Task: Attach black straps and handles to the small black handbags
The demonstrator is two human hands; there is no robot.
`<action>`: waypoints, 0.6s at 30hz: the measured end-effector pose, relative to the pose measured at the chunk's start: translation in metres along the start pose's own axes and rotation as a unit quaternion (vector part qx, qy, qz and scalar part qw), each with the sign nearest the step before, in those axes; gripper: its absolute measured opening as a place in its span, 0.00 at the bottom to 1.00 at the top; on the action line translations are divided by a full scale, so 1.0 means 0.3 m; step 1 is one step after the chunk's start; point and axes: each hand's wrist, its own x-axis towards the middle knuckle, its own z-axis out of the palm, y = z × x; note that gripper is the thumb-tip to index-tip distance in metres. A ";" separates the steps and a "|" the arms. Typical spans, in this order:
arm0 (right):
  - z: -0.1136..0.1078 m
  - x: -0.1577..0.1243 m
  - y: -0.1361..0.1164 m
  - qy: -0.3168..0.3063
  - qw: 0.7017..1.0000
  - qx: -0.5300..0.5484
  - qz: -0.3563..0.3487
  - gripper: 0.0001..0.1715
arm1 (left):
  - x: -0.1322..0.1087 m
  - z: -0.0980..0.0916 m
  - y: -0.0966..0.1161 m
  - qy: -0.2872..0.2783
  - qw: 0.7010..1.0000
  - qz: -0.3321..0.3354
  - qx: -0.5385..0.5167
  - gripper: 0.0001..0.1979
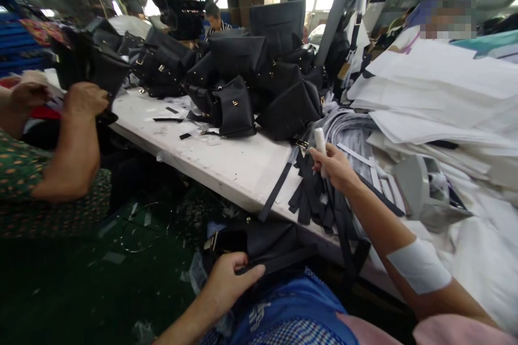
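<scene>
On my lap lies a black bag (271, 240) with a gold buckle at its left end. My left hand (234, 280) pinches the near edge of this bag, thumb on top. My right hand (332, 164), raised over the table's right part, is closed around a small white object (320, 142) that stands upright between the fingers. Beneath it, a bundle of black straps (311, 194) hangs over the table edge, with a gold buckle (302, 144) just left of my fingertips.
Black bags (237, 108) are heaped along the white table (202, 164). White sheets (437, 86) and a grey holder (416, 188) are at the right. A co-worker's hands (84, 99) hold a black bag at the left. More people are behind.
</scene>
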 end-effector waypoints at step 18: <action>0.206 -0.689 0.053 -0.236 0.961 -0.119 0.079 0.16 | -0.031 0.000 0.028 0.022 0.997 0.039 0.057 0.21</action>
